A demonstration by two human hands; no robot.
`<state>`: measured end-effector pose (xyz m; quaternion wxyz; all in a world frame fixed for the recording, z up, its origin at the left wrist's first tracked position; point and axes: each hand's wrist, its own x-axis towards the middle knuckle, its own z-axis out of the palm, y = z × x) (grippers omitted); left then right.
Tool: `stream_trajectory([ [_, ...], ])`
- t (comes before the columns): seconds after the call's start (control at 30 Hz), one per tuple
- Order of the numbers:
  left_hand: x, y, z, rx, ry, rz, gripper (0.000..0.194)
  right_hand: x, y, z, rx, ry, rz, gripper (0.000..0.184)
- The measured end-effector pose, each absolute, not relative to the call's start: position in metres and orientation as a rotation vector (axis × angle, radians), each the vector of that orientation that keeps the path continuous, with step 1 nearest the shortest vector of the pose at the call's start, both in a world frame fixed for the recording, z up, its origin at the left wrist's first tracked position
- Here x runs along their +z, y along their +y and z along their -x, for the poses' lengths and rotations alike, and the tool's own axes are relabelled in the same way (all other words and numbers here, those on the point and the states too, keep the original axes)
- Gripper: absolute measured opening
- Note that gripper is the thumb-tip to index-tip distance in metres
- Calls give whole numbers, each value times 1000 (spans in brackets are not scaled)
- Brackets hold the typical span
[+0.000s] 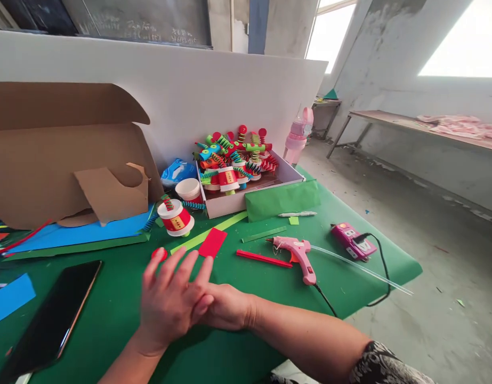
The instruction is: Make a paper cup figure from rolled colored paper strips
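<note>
My left hand hovers over the green-covered table with its fingers stretched apart. It overlaps my right hand, whose fingers are tucked behind it and hidden. Whether anything lies between the two palms I cannot see. Beyond my left fingertips are a small red disc, a red paper rectangle and a light green paper strip. A red and white paper cup with a folded paper spring stands upside down there. To the right lie a folded red strip and a pink glue gun with a clear glue stick.
A shallow box holds several paper-cup figures. A pink bottle stands behind it. At left are a phone, blue paper and a cardboard box. A purple power adapter with a cable sits near the right edge.
</note>
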<state>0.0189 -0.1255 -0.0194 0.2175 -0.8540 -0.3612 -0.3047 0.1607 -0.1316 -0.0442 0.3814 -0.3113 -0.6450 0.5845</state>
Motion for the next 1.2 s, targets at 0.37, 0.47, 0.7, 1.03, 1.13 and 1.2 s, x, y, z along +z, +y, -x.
stream_trajectory([
  [0.37,1,-82,58,-1324,-1412,1801,17,-18,-114,-183,1321,-1464,847,42],
  [0.47,21,-84,56,-1240,-1552,1862,28,-23,-118,-180,1148,-1684,704,31],
  [0.7,21,-99,27,-693,-1670,2549,30,-22,-129,-177,1101,-2034,569,23],
  [1.03,-6,-72,-44,69,-1487,2808,21,-18,-125,-182,725,-2069,558,38],
  [1.13,-11,-66,-48,102,-1416,2772,22,-19,-121,-183,801,-1985,635,40],
  [1.2,-16,-64,-44,-6,-1392,2761,22,-22,-115,-184,881,-1829,772,40],
])
